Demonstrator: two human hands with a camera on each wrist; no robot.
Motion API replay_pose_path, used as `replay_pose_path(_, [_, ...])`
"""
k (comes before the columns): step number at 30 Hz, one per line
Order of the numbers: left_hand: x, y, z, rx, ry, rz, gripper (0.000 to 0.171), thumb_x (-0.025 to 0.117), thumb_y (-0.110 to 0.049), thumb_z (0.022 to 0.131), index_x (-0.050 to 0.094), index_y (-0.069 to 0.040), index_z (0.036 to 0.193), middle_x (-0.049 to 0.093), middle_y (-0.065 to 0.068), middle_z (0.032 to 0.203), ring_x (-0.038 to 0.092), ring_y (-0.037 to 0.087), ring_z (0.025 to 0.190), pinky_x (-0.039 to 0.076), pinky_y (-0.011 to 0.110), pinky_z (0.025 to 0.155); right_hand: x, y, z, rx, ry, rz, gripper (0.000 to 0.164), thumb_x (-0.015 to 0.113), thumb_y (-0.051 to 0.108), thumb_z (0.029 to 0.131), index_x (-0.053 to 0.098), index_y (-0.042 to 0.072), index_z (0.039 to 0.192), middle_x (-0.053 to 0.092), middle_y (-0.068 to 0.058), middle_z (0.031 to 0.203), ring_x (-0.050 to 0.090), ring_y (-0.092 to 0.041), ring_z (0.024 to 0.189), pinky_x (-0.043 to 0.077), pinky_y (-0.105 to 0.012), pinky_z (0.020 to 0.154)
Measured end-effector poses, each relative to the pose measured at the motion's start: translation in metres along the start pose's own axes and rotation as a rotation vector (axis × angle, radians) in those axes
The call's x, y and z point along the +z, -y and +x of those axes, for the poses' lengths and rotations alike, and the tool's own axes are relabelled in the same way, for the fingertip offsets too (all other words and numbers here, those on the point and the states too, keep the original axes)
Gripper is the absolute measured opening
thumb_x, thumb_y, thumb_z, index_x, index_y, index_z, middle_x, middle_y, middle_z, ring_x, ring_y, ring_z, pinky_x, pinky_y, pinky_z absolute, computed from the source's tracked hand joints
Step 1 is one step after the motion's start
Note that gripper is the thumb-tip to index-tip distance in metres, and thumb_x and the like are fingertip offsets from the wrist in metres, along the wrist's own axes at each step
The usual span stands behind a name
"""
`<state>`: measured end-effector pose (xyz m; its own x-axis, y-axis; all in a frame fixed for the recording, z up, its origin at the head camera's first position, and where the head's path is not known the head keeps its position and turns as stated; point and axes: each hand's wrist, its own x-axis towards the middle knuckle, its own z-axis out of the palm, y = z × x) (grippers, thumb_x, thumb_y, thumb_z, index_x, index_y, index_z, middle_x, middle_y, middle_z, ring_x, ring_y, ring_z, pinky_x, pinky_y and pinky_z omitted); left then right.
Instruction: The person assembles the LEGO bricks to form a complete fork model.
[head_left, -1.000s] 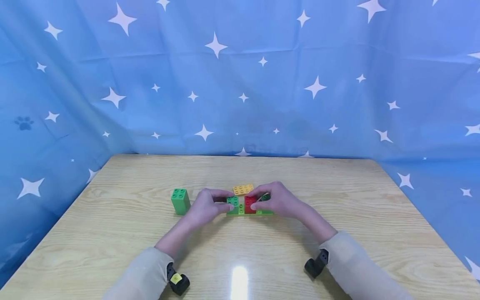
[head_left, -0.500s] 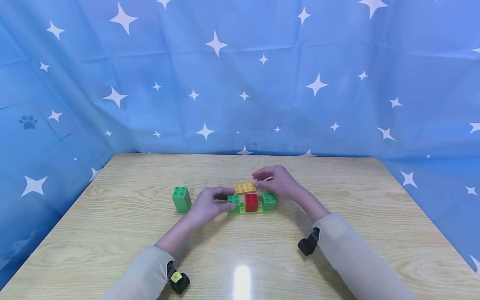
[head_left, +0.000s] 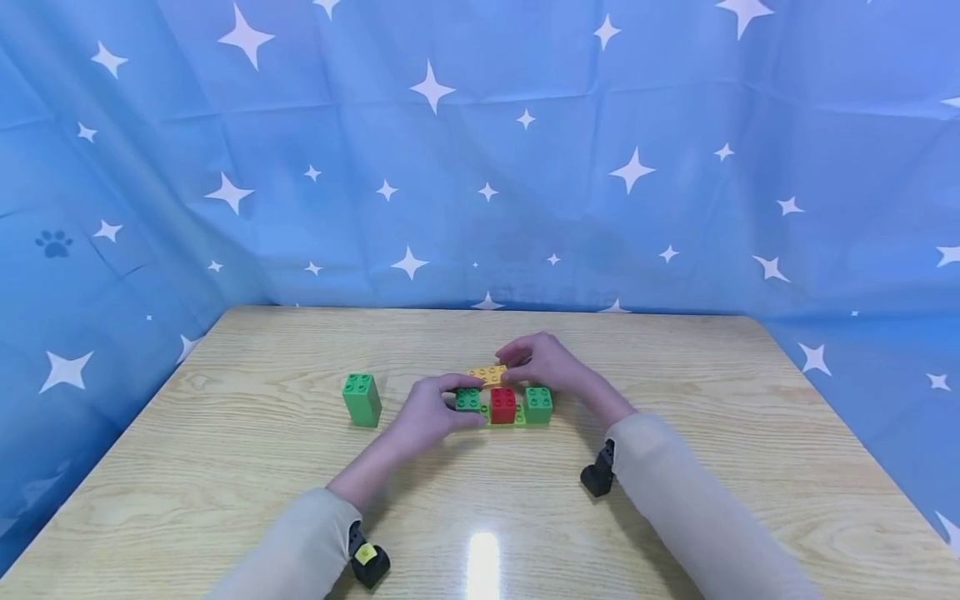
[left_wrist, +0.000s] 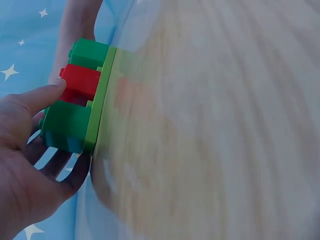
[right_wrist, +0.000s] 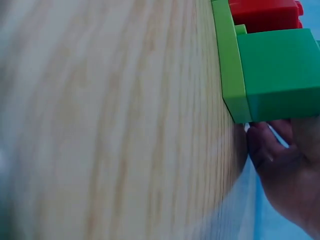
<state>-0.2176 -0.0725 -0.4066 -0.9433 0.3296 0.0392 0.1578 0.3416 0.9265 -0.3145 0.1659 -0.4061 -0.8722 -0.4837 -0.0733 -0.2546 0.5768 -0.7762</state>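
While L hand point(head_left: 424, 417) spans grn blk point(head_left: 468, 400), R hand point(head_left: 546, 361) at yel brick point(head_left: 487, 376).

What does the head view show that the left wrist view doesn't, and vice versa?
Head only: the yellow brick and the tall green piece standing apart.
Left wrist only: the left end of the light-green base, which the left hand covers in the head view.
Both: hand and base, the red brick between left green brick and right green brick, tabletop, starry backdrop.
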Motion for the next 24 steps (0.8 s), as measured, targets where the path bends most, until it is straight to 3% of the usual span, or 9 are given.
replay_pose_path(8, [0.010,-0.005,0.010,0.028,-0.020,0.067,0.047,0.087,-0.012,0.082,0.073,-0.008,0.127,0.067,0.009,0.130,0.058,0.028,0.125,0.051,0.042,0.101,-0.001,0.001,0.000,-0.005,0.009,0.003,0.035,0.079,0.013,0.092,0.072,0.005,0.126,0.072,-0.008,0.120,0.067,-0.024,0.110,0.054,-0.042,0.097])
replay_pose_path(12, [0.013,-0.003,0.013,0.040,0.001,0.091,0.046,0.087,-0.012,0.083,0.073,-0.006,0.126,0.071,0.007,0.121,0.061,0.029,0.120,0.052,0.044,0.100,-0.001,-0.001,0.000,-0.013,0.003,-0.015,0.031,0.079,0.013,0.092,0.075,0.005,0.121,0.073,-0.007,0.116,0.068,-0.022,0.107,0.055,-0.041,0.095])
replay_pose_path(24, [0.018,-0.003,0.013,0.098,0.030,0.202,0.039,0.082,-0.009,0.088,0.071,-0.004,0.125,0.071,0.007,0.116,0.064,0.024,0.111,0.053,0.042,0.096,-0.004,-0.006,-0.003,-0.029,-0.007,-0.039,0.029,0.080,0.017,0.091,0.077,0.007,0.118,0.072,-0.004,0.112,0.066,-0.019,0.101,0.055,-0.038,0.089])
